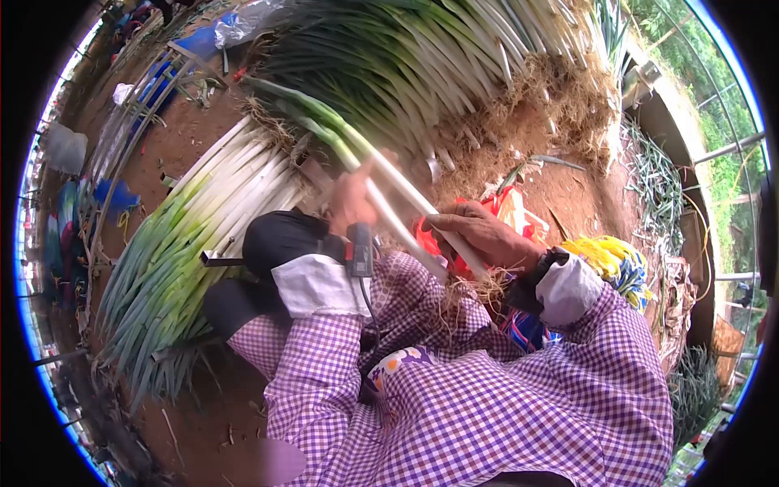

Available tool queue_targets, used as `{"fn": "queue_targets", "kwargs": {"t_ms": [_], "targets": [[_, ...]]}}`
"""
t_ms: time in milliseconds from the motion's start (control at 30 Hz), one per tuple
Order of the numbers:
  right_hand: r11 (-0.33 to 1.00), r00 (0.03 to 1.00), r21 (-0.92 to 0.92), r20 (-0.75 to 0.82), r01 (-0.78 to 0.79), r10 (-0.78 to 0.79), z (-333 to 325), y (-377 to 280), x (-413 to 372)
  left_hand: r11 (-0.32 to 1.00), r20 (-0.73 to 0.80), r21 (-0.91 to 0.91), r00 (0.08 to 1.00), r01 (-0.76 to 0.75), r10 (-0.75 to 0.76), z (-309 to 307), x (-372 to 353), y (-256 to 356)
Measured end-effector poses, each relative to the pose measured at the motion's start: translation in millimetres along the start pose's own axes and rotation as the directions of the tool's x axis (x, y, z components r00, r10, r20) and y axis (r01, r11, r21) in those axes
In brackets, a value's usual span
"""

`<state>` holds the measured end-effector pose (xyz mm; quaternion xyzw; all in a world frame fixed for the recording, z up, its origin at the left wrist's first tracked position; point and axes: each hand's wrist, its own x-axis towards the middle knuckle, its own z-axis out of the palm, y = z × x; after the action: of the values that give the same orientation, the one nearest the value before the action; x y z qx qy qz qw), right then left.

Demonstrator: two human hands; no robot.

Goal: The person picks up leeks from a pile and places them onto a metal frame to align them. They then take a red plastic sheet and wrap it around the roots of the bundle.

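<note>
Two long green onion stalks (415, 197) lie slantwise in front of me, green tops toward the upper left and roots toward my lap. My right hand (487, 231) is closed around the white part near the hairy roots (489, 287). My left hand (353, 201), smeared by motion, is against the stalks higher up, its fingers seemingly closed on them. A small dark device with a cable (359, 250) sits at my left wrist. Beyond my hands lies a big heap of green onions (406, 65), and a second pile (211, 219) lies at the left, with white ends up.
Bare soil (560, 191) with loose roots surrounds the heap. Red plastic bags (507, 207) and a yellow bundle (604, 253) are to the right. Trimmed leaves (653, 183) lie by the right wall (673, 138). Blue plastic and thin poles (134, 138) stand at the far left.
</note>
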<state>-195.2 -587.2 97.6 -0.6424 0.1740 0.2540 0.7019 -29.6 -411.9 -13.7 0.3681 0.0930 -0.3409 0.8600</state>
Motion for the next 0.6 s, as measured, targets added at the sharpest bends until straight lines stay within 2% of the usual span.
{"fn": "queue_targets", "kwargs": {"t_ms": [67,167,200,300,333,433,533,600], "targets": [[1.000,1.000,0.022,-0.012,0.015,-0.015,1.4,-2.4,8.4,0.999,-0.060,-0.038,0.998,-0.011,0.009,2.4,2.1,-4.6],[0.981,0.982,-0.041,0.012,0.191,-0.190,13.5,10.7,25.1,0.999,-0.060,-0.047,0.998,-0.028,0.025,9.6,-4.8,-7.3],[0.985,0.992,-0.112,0.018,0.128,-0.127,16.0,8.2,26.4,0.998,-0.063,-0.046,0.998,-0.031,0.028,7.7,-4.2,-8.7],[0.968,0.984,-0.176,0.029,0.177,-0.174,18.5,12.8,24.5,0.998,-0.080,-0.063,0.997,-0.021,0.016,3.1,-1.8,-14.4],[0.972,0.990,-0.186,0.032,0.141,-0.137,17.4,12.4,22.2,0.997,-0.084,-0.071,0.996,-0.014,0.008,1.4,-0.9,-15.3],[0.959,0.982,-0.210,0.040,0.188,-0.184,17.1,14.9,14.1,0.999,-0.192,-0.033,0.981,0.001,-0.007,-1.8,2.4,-16.1],[0.954,0.970,-0.192,-0.035,0.229,-0.240,20.9,30.2,16.1,0.999,-0.200,-0.043,0.980,-0.011,0.002,-0.1,2.3,-17.2],[0.932,0.959,-0.256,-0.051,0.258,-0.279,22.4,34.6,19.7,0.998,-0.180,-0.059,0.983,-0.028,0.017,-1.2,4.5,-17.0]]}}
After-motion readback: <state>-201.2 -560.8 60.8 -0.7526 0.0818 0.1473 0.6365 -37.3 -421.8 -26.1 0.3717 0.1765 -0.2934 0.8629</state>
